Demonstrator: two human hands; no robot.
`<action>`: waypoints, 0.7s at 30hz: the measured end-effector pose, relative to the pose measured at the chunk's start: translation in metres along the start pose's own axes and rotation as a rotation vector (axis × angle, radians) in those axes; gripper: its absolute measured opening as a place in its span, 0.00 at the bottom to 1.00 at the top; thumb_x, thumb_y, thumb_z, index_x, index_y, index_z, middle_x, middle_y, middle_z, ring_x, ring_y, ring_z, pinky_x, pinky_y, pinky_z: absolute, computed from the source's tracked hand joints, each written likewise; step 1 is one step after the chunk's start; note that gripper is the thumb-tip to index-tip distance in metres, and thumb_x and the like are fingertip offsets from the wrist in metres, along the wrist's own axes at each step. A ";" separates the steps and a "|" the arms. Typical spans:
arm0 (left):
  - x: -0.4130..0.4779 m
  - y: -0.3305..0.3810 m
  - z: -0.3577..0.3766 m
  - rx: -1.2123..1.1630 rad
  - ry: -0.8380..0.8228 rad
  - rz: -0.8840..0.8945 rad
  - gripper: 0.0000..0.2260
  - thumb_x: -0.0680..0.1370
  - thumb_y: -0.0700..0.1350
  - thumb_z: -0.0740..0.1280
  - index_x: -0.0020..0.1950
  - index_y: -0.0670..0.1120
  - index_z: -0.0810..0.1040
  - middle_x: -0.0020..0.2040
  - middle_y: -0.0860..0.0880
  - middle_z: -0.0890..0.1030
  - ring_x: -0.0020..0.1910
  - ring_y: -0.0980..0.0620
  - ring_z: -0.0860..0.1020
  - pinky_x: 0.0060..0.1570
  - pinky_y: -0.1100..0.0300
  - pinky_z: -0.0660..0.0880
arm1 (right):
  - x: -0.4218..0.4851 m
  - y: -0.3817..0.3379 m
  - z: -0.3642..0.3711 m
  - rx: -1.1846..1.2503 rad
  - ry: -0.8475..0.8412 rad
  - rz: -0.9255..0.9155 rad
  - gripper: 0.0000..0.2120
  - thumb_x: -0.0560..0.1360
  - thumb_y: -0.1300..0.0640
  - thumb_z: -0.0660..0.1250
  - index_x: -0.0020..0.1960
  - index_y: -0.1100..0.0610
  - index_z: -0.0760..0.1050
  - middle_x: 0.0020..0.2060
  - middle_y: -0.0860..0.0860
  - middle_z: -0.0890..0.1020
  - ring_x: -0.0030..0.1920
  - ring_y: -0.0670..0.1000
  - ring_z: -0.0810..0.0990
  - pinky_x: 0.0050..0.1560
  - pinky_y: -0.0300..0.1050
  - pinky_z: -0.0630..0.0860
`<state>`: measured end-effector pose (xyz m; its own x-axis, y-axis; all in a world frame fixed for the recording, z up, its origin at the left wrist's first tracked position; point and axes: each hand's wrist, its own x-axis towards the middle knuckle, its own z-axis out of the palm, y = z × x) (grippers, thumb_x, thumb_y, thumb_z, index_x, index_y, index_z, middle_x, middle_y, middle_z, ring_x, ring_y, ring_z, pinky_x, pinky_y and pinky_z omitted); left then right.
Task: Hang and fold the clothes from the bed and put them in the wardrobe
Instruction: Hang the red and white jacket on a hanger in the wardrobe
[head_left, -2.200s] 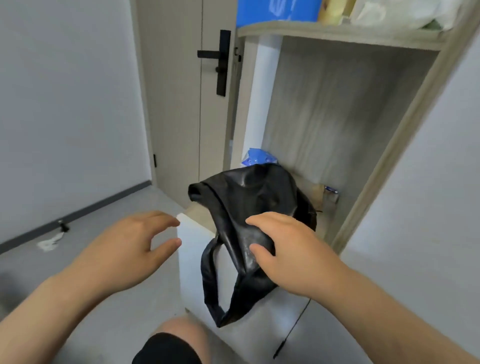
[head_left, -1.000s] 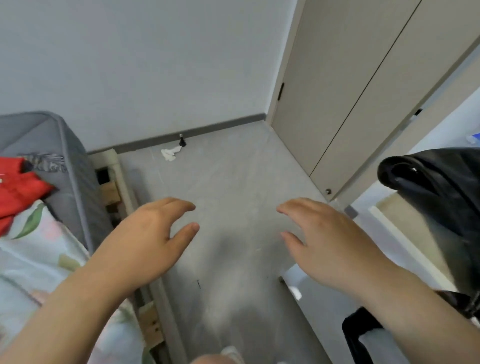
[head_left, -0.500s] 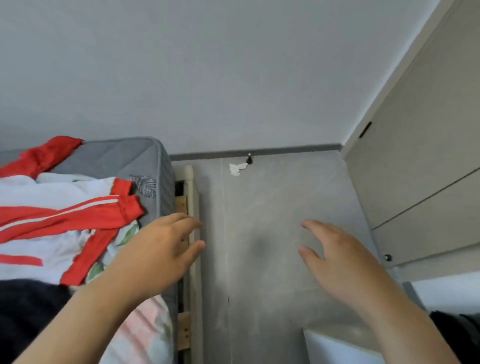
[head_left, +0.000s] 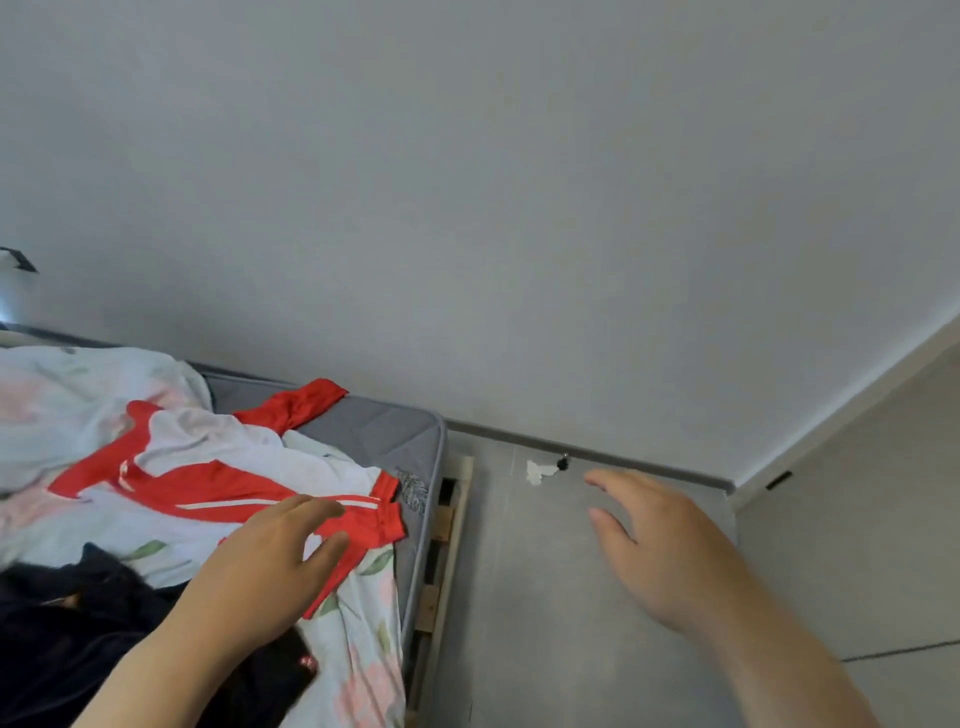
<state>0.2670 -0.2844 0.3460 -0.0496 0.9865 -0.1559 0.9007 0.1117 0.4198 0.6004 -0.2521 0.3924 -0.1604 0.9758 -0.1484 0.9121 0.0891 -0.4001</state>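
A red and white garment (head_left: 218, 483) lies spread on the bed (head_left: 384, 441) at the left, over a floral sheet (head_left: 363, 639). A dark navy garment (head_left: 72, 634) lies at the bed's near left corner. My left hand (head_left: 270, 566) hovers above the red and white garment's edge, fingers relaxed, holding nothing. My right hand (head_left: 660, 540) is held out over the grey floor to the right of the bed, fingers loosely spread and empty. The wardrobe is out of view.
The bed's wooden frame (head_left: 447, 535) runs along the mattress edge. A door stop (head_left: 562, 462) and a white scrap (head_left: 535, 472) sit by the dark baseboard. A beige door (head_left: 857, 519) fills the right. Grey floor (head_left: 540, 597) lies between bed and door.
The view has swung left from the wardrobe and its black bag to the bed. My right hand has let go of the bag; both hands have moved toward the bed, empty.
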 end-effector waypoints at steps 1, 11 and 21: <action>-0.002 0.000 -0.010 -0.006 0.033 -0.012 0.16 0.79 0.55 0.64 0.65 0.53 0.78 0.62 0.56 0.78 0.61 0.54 0.76 0.57 0.58 0.73 | 0.002 -0.010 -0.011 -0.018 0.015 -0.034 0.19 0.82 0.51 0.59 0.73 0.45 0.69 0.70 0.40 0.72 0.70 0.44 0.69 0.68 0.38 0.65; 0.037 0.040 -0.061 0.031 0.163 -0.120 0.17 0.81 0.54 0.60 0.69 0.53 0.74 0.68 0.55 0.75 0.65 0.54 0.75 0.60 0.59 0.71 | 0.064 -0.034 -0.068 -0.126 -0.025 -0.247 0.21 0.83 0.49 0.56 0.75 0.46 0.64 0.71 0.42 0.70 0.70 0.46 0.69 0.68 0.40 0.67; 0.136 0.117 -0.070 0.097 0.240 -0.218 0.18 0.82 0.57 0.58 0.70 0.57 0.71 0.68 0.59 0.73 0.64 0.59 0.74 0.60 0.66 0.69 | 0.195 0.010 -0.119 -0.195 -0.181 -0.512 0.22 0.84 0.47 0.53 0.78 0.44 0.58 0.73 0.40 0.66 0.71 0.45 0.66 0.69 0.40 0.65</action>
<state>0.3355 -0.1293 0.4365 -0.3352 0.9420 -0.0125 0.8941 0.3223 0.3108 0.6235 -0.0376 0.4667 -0.6463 0.7503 -0.1392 0.7510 0.5930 -0.2904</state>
